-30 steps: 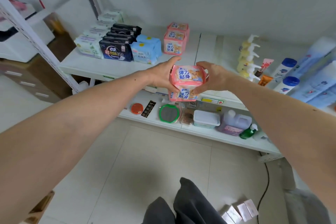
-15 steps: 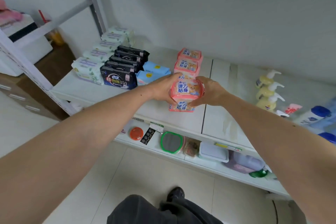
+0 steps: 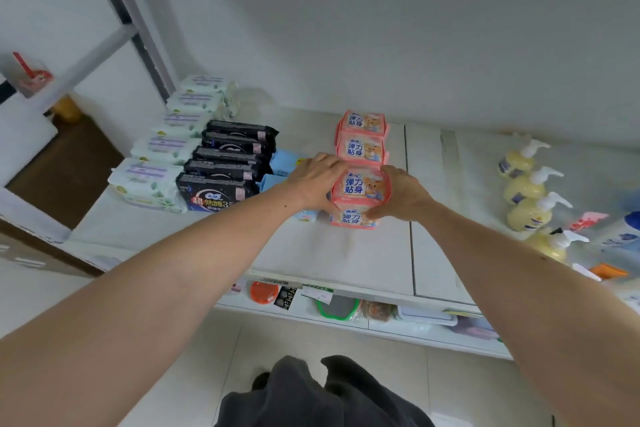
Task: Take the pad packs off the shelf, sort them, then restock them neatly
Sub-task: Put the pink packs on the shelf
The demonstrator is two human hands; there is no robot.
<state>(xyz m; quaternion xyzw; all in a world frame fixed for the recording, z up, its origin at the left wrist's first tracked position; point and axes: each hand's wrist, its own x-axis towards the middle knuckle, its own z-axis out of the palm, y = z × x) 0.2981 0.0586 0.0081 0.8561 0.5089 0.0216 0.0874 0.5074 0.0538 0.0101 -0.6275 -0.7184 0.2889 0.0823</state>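
Gripping the top pink pack from both sides, our left hand and right hand curl fingers round it, atop another pack on the white shelf, near end of the pink row. It seems light and squashy, so we'd hold its flanks gently.

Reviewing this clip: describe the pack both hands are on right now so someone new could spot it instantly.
On the white upper shelf, find the row of pink packs running toward the wall. The pink pack sits at the near end, squeezed between the left hand and right hand. Unlike the two pink packs behind it, it rests on top of another.
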